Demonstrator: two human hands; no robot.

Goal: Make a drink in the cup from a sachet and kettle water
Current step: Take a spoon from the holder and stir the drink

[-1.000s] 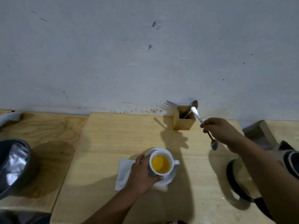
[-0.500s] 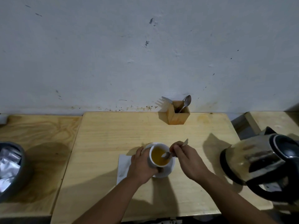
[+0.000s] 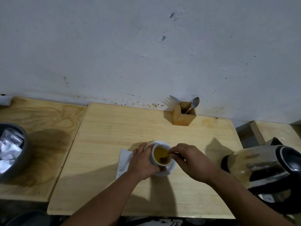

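Spoon [image 3: 164, 158] now dips deeper into the cup [image 3: 161, 154].
Stirring step: right hand [image 3: 192, 160] pinches it, left hand [image 3: 143, 162] clasps the cup; next, steady circles.

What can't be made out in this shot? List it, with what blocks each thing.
- Spoon handle, head view: hidden under the right hand.
- Cup handle: hidden by that hand.
- Saucer: mostly covered by cup and left hand.
- Kettle: cut off by the right edge.
- Bowl contents: cut off left, too blurred.
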